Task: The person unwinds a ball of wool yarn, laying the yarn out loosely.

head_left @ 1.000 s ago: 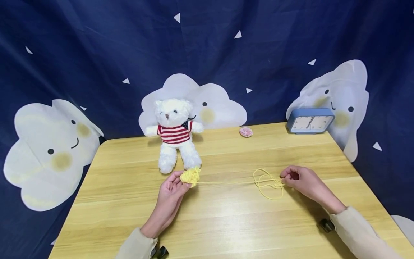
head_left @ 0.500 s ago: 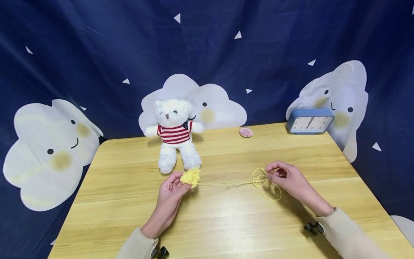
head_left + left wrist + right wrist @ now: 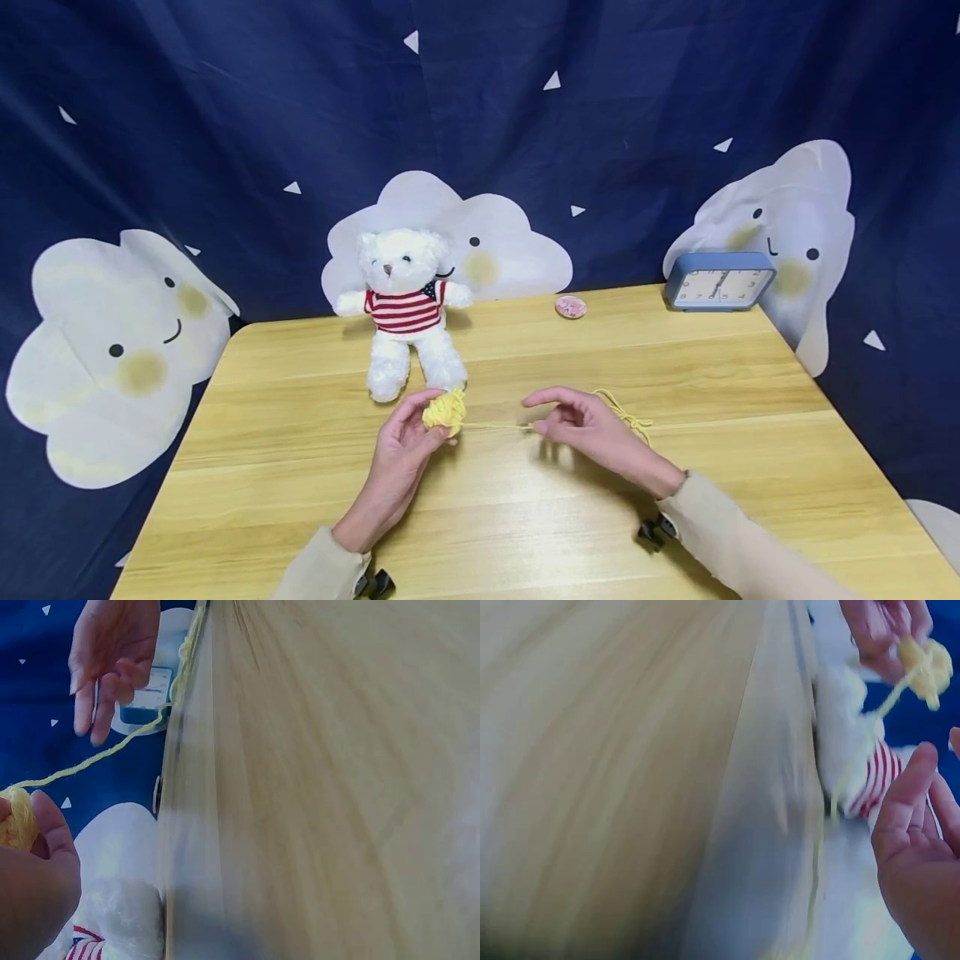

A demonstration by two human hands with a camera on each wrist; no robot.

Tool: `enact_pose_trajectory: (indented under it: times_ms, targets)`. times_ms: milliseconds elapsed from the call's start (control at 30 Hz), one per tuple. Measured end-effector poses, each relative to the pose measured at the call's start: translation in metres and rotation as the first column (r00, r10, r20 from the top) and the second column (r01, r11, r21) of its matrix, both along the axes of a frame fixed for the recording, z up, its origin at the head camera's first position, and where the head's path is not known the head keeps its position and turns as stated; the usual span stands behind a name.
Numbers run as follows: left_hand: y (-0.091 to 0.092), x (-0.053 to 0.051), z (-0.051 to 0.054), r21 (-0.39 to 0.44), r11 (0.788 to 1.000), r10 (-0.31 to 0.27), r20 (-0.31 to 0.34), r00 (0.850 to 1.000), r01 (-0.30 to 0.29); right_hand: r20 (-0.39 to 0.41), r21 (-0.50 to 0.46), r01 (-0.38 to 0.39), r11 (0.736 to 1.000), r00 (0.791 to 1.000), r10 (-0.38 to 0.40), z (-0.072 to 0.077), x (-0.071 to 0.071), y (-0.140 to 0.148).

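In the head view my left hand (image 3: 397, 467) pinches a small yellow yarn ball (image 3: 446, 412) between thumb and fingers, just below the bear's feet. A yellow strand (image 3: 491, 427) runs from the ball toward my right hand (image 3: 600, 433). That hand's fingers are spread and point left. The left wrist view shows the strand (image 3: 112, 751) passing below the right hand (image 3: 112, 660), apart from its fingers. Loose yarn loops (image 3: 626, 412) lie partly hidden behind the right hand. The right wrist view shows the ball (image 3: 928, 667) in the left hand (image 3: 881, 634).
A white teddy bear (image 3: 407, 312) in a striped shirt sits at the back left of the wooden table (image 3: 300, 467). A pink round item (image 3: 571, 307) and a blue clock (image 3: 722, 282) are near the back edge, before a dark blue cloud-patterned curtain (image 3: 600, 125).
My right hand has moved left toward the ball, away from the loose loops, and its fingers have parted. My left hand has barely moved and still holds the ball.
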State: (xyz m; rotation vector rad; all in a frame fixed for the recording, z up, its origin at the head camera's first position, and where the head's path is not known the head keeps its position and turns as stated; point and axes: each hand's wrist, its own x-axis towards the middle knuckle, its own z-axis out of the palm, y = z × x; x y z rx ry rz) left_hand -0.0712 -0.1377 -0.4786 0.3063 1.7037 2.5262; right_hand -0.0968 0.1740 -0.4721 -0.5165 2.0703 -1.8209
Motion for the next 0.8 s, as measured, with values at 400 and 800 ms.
enact_pose_trajectory:
  times_ms: [400,800]
  targets:
    - [0.004,0.002,0.001,-0.021,1.0,0.013,0.025,1.0,-0.013,0.041,0.006,-0.139,0.99,0.99,0.139,0.004,0.002,-0.047]
    - [0.0,0.003,-0.003,-0.025,0.999,0.042,0.052,0.998,-0.041,-0.04,-0.061,0.167,0.984,0.985,-0.169,0.016,0.001,0.006]
